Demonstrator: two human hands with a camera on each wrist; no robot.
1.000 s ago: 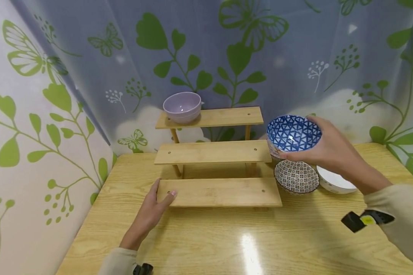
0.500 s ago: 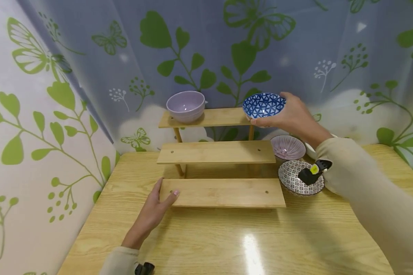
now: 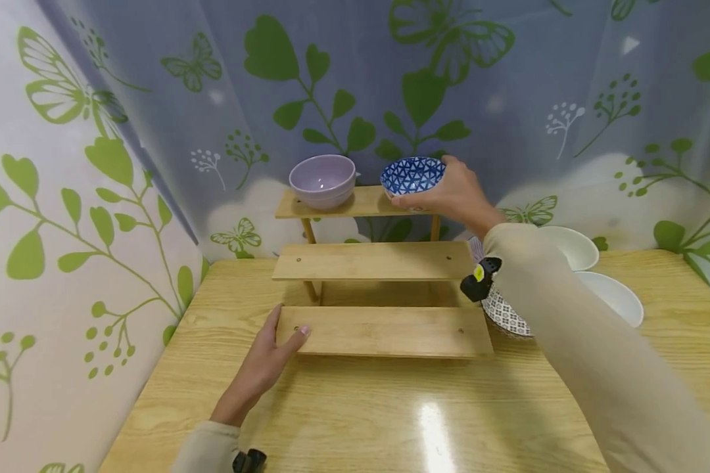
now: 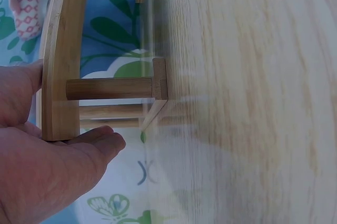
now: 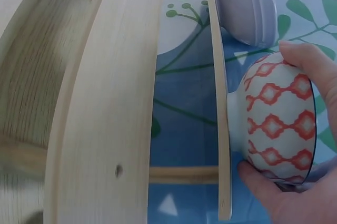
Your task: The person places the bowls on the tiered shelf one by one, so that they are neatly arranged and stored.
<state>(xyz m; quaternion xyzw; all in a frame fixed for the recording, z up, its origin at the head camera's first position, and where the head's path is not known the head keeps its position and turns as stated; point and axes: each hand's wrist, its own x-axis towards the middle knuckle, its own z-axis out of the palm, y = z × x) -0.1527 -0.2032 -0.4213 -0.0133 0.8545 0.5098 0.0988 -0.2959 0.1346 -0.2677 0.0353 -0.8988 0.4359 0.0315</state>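
Note:
My right hand (image 3: 458, 195) grips a small bowl (image 3: 413, 175) by its rim and side, at the top tier of a three-tier wooden stand (image 3: 384, 332). Inside, the bowl is blue and white with triangles; in the right wrist view its outside (image 5: 276, 118) is white with red diamonds, and its foot is right at the top shelf's surface. A lavender bowl (image 3: 323, 184) stands on the same shelf, to the left. My left hand (image 3: 265, 360) grips the lowest shelf's left end, thumb on top and fingers beneath, as the left wrist view shows.
Right of the stand, a brown-and-white patterned bowl (image 3: 505, 316) and a purple striped bowl (image 3: 476, 248) are partly hidden by my right arm. Two pale bowls, a front one (image 3: 615, 297) and a back one (image 3: 572, 246), sit beyond the sleeve. A leaf-printed curtain (image 3: 355, 79) hangs close behind.
My right hand has carried the blue-and-white bowl left and up from beside the stand to over the top shelf's right half. The left hand keeps its grip on the lowest shelf.

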